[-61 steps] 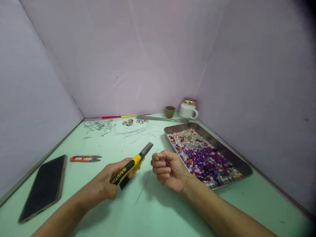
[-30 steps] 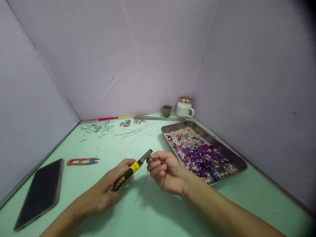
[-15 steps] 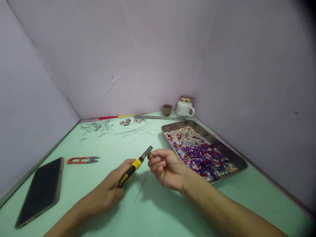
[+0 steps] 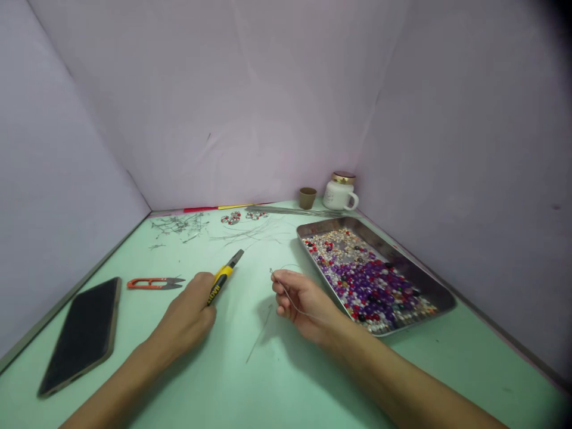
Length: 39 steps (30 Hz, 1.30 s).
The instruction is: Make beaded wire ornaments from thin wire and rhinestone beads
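Observation:
My left hand point(image 4: 193, 308) is wrapped round yellow-and-black pliers point(image 4: 220, 282), their metal jaws pointing up and to the right. Between the thumb and fingertips of my right hand point(image 4: 304, 305) is a thin wire point(image 4: 288, 296). A small twisted end sticks out past the fingertips, and one strand trails back over the palm. The jaws are apart from the wire. Below the right hand, a loose piece of wire point(image 4: 258, 337) lies on the green tabletop point(image 4: 236, 381). To the left of my left hand lie orange thread snips point(image 4: 154, 283).
A metal tray point(image 4: 420, 274) of mixed beads stands at right. A dark phone point(image 4: 83, 333) lies at left. Farther back are wire scraps point(image 4: 179, 224), red-and-clear beaded pieces point(image 4: 231, 218), long wires point(image 4: 286, 210), a brown cup point(image 4: 307, 198) and a lidded white mug point(image 4: 338, 194).
My left hand has drawn the pliers away to the left from the wire end, leaving a gap. My right hand still pinches the wire. The view has shifted slightly.

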Each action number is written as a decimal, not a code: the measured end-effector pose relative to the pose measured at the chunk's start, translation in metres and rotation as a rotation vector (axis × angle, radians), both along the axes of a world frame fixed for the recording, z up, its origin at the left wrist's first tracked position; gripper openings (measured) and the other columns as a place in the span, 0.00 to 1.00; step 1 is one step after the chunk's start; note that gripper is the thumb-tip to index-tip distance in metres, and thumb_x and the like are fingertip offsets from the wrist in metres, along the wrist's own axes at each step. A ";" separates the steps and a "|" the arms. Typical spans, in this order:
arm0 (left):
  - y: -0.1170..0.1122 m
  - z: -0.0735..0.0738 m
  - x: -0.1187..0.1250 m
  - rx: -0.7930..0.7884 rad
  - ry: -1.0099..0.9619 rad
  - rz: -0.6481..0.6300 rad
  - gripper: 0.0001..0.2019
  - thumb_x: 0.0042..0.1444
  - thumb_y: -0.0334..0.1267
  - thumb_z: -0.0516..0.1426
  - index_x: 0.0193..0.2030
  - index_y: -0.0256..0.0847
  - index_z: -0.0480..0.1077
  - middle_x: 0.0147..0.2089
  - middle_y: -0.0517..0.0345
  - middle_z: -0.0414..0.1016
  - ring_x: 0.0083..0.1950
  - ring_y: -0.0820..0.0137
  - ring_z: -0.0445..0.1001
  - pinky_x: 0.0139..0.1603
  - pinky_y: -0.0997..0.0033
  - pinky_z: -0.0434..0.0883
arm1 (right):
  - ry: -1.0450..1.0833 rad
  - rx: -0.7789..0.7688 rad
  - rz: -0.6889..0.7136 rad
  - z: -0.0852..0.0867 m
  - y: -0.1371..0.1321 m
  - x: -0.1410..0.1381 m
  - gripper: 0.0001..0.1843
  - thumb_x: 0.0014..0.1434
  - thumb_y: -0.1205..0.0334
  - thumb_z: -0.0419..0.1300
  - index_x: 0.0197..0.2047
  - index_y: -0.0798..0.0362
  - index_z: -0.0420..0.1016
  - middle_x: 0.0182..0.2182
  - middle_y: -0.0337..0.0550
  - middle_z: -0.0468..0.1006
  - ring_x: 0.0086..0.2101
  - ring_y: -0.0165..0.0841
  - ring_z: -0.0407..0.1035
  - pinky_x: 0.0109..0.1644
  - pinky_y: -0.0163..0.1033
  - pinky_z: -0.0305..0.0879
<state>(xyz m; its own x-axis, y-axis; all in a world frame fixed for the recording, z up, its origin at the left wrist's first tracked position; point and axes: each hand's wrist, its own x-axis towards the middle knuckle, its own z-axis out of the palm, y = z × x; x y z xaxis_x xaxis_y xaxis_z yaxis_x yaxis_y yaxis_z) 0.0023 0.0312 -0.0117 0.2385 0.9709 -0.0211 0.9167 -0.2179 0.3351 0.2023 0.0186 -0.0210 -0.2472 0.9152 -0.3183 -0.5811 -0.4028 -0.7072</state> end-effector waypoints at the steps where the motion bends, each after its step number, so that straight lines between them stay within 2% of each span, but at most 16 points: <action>1: 0.002 -0.005 -0.002 0.028 0.068 0.005 0.09 0.40 0.26 0.44 0.30 0.40 0.58 0.33 0.55 0.62 0.34 0.66 0.63 0.33 0.69 0.61 | -0.022 0.019 0.005 -0.002 -0.001 -0.002 0.06 0.46 0.64 0.60 0.24 0.57 0.66 0.17 0.31 0.63 0.14 0.19 0.55 0.17 0.27 0.61; 4: 0.007 -0.015 -0.004 0.077 0.193 0.016 0.06 0.43 0.28 0.45 0.28 0.40 0.58 0.33 0.52 0.64 0.35 0.63 0.64 0.32 0.66 0.60 | -0.081 0.067 0.005 -0.010 -0.005 -0.007 0.08 0.45 0.62 0.61 0.24 0.57 0.66 0.18 0.32 0.64 0.14 0.19 0.55 0.18 0.27 0.61; 6: 0.006 -0.015 -0.001 0.133 0.178 0.054 0.04 0.46 0.32 0.46 0.29 0.39 0.60 0.35 0.51 0.66 0.37 0.60 0.64 0.34 0.63 0.61 | -0.114 0.082 0.010 -0.016 -0.007 -0.011 0.10 0.45 0.60 0.62 0.24 0.57 0.66 0.18 0.32 0.65 0.14 0.19 0.56 0.17 0.27 0.61; 8: 0.002 -0.010 0.005 0.226 0.056 0.082 0.06 0.47 0.36 0.48 0.32 0.39 0.64 0.39 0.50 0.67 0.41 0.59 0.64 0.39 0.61 0.61 | -0.147 0.095 0.013 -0.020 -0.009 -0.014 0.11 0.45 0.59 0.62 0.25 0.57 0.66 0.19 0.33 0.66 0.14 0.19 0.57 0.17 0.27 0.61; 10: -0.005 -0.004 0.014 0.243 -0.167 0.079 0.08 0.48 0.38 0.50 0.33 0.39 0.66 0.41 0.52 0.68 0.42 0.62 0.65 0.43 0.63 0.61 | -0.179 0.112 0.022 -0.022 -0.011 -0.017 0.12 0.46 0.58 0.62 0.26 0.57 0.67 0.20 0.34 0.68 0.15 0.20 0.58 0.17 0.27 0.60; 14: -0.019 0.005 0.033 -0.254 -0.688 0.106 0.09 0.46 0.40 0.53 0.29 0.36 0.68 0.28 0.57 0.71 0.30 0.70 0.68 0.33 0.71 0.64 | -0.259 0.131 0.037 -0.024 -0.016 -0.024 0.13 0.45 0.56 0.62 0.27 0.57 0.67 0.21 0.35 0.70 0.15 0.20 0.60 0.18 0.27 0.60; 17: -0.024 0.006 0.040 -0.370 -0.873 0.166 0.07 0.43 0.38 0.55 0.25 0.35 0.67 0.23 0.58 0.70 0.27 0.72 0.67 0.30 0.73 0.64 | -0.347 0.190 0.049 -0.025 -0.020 -0.027 0.13 0.46 0.55 0.62 0.27 0.57 0.67 0.21 0.36 0.70 0.16 0.22 0.61 0.20 0.29 0.61; 22: -0.022 0.001 0.038 -0.375 -0.879 0.195 0.05 0.41 0.35 0.55 0.21 0.35 0.66 0.21 0.60 0.69 0.24 0.74 0.64 0.27 0.74 0.62 | -0.508 0.221 0.095 -0.024 -0.022 -0.029 0.12 0.48 0.56 0.59 0.26 0.57 0.67 0.20 0.37 0.70 0.18 0.24 0.63 0.21 0.31 0.61; 25: -0.018 -0.001 0.033 -0.364 -0.842 0.187 0.05 0.41 0.34 0.54 0.21 0.35 0.67 0.19 0.63 0.65 0.22 0.76 0.61 0.25 0.76 0.59 | -0.713 0.231 0.202 -0.022 -0.024 -0.028 0.10 0.50 0.58 0.56 0.24 0.57 0.68 0.18 0.36 0.68 0.15 0.24 0.59 0.18 0.30 0.55; 27: -0.015 0.000 0.028 -0.357 -0.814 0.185 0.04 0.40 0.34 0.54 0.21 0.35 0.67 0.18 0.65 0.62 0.22 0.78 0.58 0.23 0.77 0.57 | -0.878 0.299 0.302 -0.018 -0.029 -0.026 0.10 0.50 0.61 0.55 0.21 0.56 0.68 0.15 0.36 0.67 0.15 0.24 0.57 0.17 0.30 0.52; 30: -0.011 0.000 0.023 -0.390 -0.786 0.184 0.04 0.40 0.33 0.55 0.21 0.35 0.69 0.17 0.65 0.61 0.21 0.78 0.56 0.22 0.78 0.55 | -1.021 0.426 0.470 -0.002 -0.042 -0.021 0.10 0.49 0.62 0.56 0.19 0.55 0.70 0.14 0.37 0.68 0.15 0.25 0.58 0.17 0.31 0.50; 32: -0.011 -0.002 0.020 -0.438 -0.787 0.177 0.04 0.39 0.34 0.55 0.22 0.36 0.69 0.18 0.64 0.62 0.20 0.78 0.56 0.21 0.78 0.55 | -1.003 0.484 0.521 0.014 -0.052 -0.017 0.10 0.50 0.61 0.56 0.21 0.54 0.70 0.15 0.36 0.68 0.15 0.25 0.58 0.17 0.31 0.50; 34: -0.012 -0.006 0.019 -0.474 -0.789 0.161 0.04 0.39 0.34 0.55 0.22 0.36 0.69 0.18 0.64 0.63 0.20 0.78 0.57 0.20 0.78 0.55 | -1.000 0.628 0.380 0.030 -0.057 -0.013 0.09 0.52 0.61 0.55 0.23 0.52 0.71 0.15 0.36 0.68 0.16 0.26 0.59 0.18 0.31 0.52; 36: -0.013 -0.011 0.020 -0.492 -0.786 0.139 0.05 0.39 0.34 0.55 0.22 0.36 0.70 0.18 0.64 0.62 0.19 0.78 0.56 0.19 0.78 0.55 | -1.066 0.783 0.181 0.038 -0.054 -0.009 0.07 0.52 0.62 0.55 0.26 0.51 0.72 0.17 0.36 0.69 0.18 0.27 0.61 0.21 0.32 0.55; 38: -0.015 -0.014 0.022 -0.496 -0.781 0.115 0.06 0.39 0.35 0.54 0.23 0.35 0.70 0.17 0.64 0.61 0.18 0.78 0.55 0.18 0.78 0.54 | -1.167 0.851 0.064 0.031 -0.045 -0.006 0.05 0.51 0.63 0.56 0.28 0.50 0.73 0.21 0.38 0.73 0.22 0.29 0.64 0.25 0.33 0.57; 39: -0.016 -0.015 0.023 -0.497 -0.773 0.106 0.06 0.39 0.35 0.54 0.23 0.35 0.70 0.17 0.64 0.60 0.18 0.78 0.55 0.18 0.78 0.53 | -1.208 0.854 0.059 0.023 -0.038 -0.005 0.05 0.51 0.63 0.56 0.29 0.50 0.73 0.23 0.39 0.74 0.23 0.30 0.65 0.26 0.34 0.57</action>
<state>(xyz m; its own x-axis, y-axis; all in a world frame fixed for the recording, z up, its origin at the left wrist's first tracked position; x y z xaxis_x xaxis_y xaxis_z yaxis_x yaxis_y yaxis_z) 0.0257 0.0151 -0.0265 0.2704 0.9104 -0.3131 0.4059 0.1871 0.8946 0.1970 -0.0196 0.0022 -0.2736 0.9251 0.2634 0.5205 0.3727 -0.7682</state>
